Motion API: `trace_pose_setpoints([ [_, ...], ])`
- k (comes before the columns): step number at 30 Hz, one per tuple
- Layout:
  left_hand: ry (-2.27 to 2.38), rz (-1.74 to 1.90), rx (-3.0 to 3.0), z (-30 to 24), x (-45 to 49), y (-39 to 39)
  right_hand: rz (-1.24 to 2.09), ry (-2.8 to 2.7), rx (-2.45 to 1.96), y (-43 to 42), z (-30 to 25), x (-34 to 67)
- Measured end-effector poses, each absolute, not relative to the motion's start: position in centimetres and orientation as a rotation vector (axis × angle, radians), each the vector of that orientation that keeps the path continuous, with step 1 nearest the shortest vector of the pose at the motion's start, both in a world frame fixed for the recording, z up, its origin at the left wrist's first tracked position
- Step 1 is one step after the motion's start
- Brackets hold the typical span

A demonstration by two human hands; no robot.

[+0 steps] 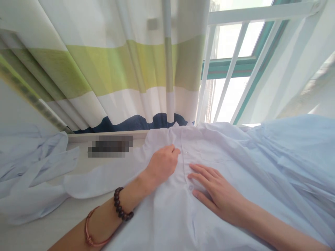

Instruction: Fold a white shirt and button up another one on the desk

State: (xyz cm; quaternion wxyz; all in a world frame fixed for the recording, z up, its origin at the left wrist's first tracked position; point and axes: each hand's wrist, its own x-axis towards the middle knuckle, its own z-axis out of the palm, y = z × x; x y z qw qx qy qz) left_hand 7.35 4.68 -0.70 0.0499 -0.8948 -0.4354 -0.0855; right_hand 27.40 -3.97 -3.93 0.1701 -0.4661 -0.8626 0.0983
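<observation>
A white button-up shirt (167, 209) lies spread out in front of me, its collar pointing away and its front placket running down the middle. My left hand (163, 162) has its fingers pinched together at the left edge of the placket, closed on the shirt fabric. Bracelets of dark beads and reddish cord circle that wrist. Just right of the placket my right hand (216, 188) rests flat on the cloth, fingers stretched and apart. A small button (190, 187) shows beside its thumb.
More white garments (31, 164) lie crumpled at the left, and pale blue-white cloth (300, 153) is heaped at the right. A blurred dark object (110, 146) sits near the back ledge. Behind hang green-and-white curtains (99, 69); a white railing (230, 66) stands before the window.
</observation>
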Motion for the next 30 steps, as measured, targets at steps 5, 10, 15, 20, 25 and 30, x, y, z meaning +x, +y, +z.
trace_pose_setpoints([
  [5, -1.275, -0.390, -2.892, -2.3, 7.3, 5.1, 0.258, -2.446, -1.307, -3.9, -4.2, 27.5],
  [10, -1.316, -0.226, -2.876, -3.3, 6.4, 5.6, 0.185, -2.475, -1.312, -3.9, -4.6, 27.7],
  [15, -1.268, -0.153, -2.893, -3.7, 6.1, 5.6, 0.088, -2.523, -1.395, -3.9, -4.9, 27.7],
  [20, -1.124, -0.344, -2.843, -3.5, 6.4, 5.5, 0.100, -2.514, -1.430, -3.8, -5.0, 27.8],
  [25, -0.987, -0.503, -2.864, -3.1, 6.7, 5.4, 0.119, -2.544, -1.354, -3.8, -4.8, 28.0],
  [30, -0.927, -0.493, -2.889, -3.1, 6.5, 5.6, 0.149, -2.539, -1.344, -3.9, -4.2, 27.9],
])
